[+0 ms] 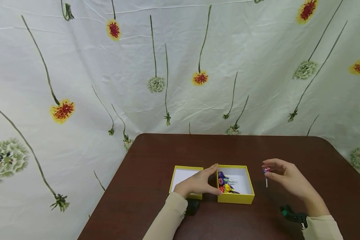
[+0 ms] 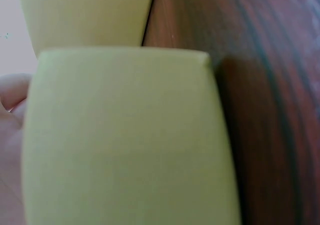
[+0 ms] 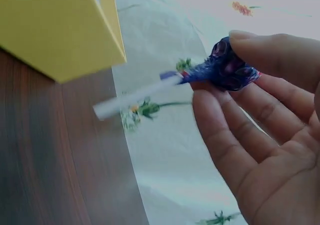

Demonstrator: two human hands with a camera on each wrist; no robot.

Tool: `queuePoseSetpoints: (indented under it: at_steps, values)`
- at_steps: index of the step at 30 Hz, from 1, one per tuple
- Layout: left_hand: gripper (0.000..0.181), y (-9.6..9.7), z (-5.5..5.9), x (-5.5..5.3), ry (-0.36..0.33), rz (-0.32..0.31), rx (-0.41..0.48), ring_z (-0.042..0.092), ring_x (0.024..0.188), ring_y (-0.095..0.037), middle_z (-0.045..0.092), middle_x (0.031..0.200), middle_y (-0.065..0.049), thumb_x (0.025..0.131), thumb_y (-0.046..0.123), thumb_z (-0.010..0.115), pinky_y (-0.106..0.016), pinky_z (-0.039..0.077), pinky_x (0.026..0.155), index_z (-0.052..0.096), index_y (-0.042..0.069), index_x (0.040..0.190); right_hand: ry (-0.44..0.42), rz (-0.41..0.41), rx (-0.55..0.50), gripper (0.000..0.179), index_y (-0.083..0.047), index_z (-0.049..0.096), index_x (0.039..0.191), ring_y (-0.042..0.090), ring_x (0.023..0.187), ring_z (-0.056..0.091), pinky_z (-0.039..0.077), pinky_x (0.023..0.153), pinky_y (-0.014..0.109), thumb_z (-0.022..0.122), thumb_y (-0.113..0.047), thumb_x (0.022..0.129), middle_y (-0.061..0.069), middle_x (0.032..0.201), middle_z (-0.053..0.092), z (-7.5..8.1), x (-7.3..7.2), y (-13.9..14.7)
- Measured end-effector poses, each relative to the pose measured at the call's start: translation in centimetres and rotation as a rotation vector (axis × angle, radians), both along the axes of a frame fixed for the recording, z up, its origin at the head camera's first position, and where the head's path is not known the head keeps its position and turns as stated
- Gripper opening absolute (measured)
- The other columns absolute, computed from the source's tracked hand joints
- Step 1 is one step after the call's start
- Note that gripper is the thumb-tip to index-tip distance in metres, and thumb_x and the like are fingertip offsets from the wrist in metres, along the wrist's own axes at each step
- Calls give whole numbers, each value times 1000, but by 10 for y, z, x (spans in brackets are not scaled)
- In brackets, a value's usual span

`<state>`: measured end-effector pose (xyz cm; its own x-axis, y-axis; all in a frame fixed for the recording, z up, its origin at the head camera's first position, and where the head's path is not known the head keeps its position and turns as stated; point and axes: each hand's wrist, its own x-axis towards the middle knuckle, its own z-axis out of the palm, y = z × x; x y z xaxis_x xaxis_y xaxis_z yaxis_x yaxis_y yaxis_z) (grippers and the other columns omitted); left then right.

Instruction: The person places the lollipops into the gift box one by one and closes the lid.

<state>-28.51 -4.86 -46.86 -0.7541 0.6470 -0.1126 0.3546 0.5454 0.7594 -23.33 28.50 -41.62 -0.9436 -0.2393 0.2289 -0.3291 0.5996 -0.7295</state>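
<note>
My right hand pinches a lollipop in a purple-blue wrapper between thumb and fingertips. Its white stick points down in the head view, to the right of an uncovered yellow box. Inside that box, several wrapped lollipops lie along the left side, sticks pointing right. My left hand holds the box at its left side, thumb at the near corner and fingers toward the far corner. Beneath this hand is a shallower yellow box part with a white inside, partly hidden.
The boxes stand on a dark brown wooden table. A white cloth with printed flowers hangs behind it. A dark strap with a green patch is at the right wrist, and a dark object sits by the left wrist.
</note>
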Motion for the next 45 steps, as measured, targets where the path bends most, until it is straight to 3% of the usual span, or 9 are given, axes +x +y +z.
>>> queuePoseSetpoints:
  at_steps: [5, 15, 25, 38, 45]
  values:
    - [105, 1, 0, 1, -3, -4, -1, 18, 155, -21, 12, 169, 5, 83, 47, 78, -50, 28, 122, 13, 21, 163, -2, -31, -63, 23, -3, 65, 112, -2, 89, 66, 57, 71, 21, 72, -9, 91, 17, 112, 70, -1, -4, -16]
    - [106, 2, 1, 0, 8, 10, -9, 20, 155, -21, 13, 169, 7, 83, 47, 78, -48, 28, 122, 13, 23, 163, -31, -21, -101, 21, -3, 70, 112, 23, 87, 70, 58, 68, 24, 71, -10, 92, 16, 107, 71, 2, -14, -43]
    - [106, 2, 3, -1, 15, 14, -20, 23, 154, -22, 15, 169, 6, 82, 49, 77, -48, 29, 122, 14, 23, 163, 23, 34, -83, 21, -5, 74, 111, 18, 86, 67, 57, 72, 20, 73, -10, 91, 12, 107, 71, -3, -27, -74]
    - [106, 1, 2, -1, 17, 7, -26, 22, 154, -22, 14, 169, 5, 83, 50, 77, -49, 28, 122, 13, 22, 162, -43, -51, -18, 14, -3, 75, 101, 21, 81, 73, 62, 71, 34, 75, -4, 87, 12, 98, 75, -23, -38, -102]
    - [105, 1, 1, 0, 16, 11, -27, 23, 154, -24, 15, 169, 4, 83, 49, 77, -50, 31, 121, 14, 20, 163, -60, -108, 18, 13, -2, 76, 99, 18, 80, 69, 61, 72, 36, 76, -2, 86, 9, 93, 75, -30, -38, -112]
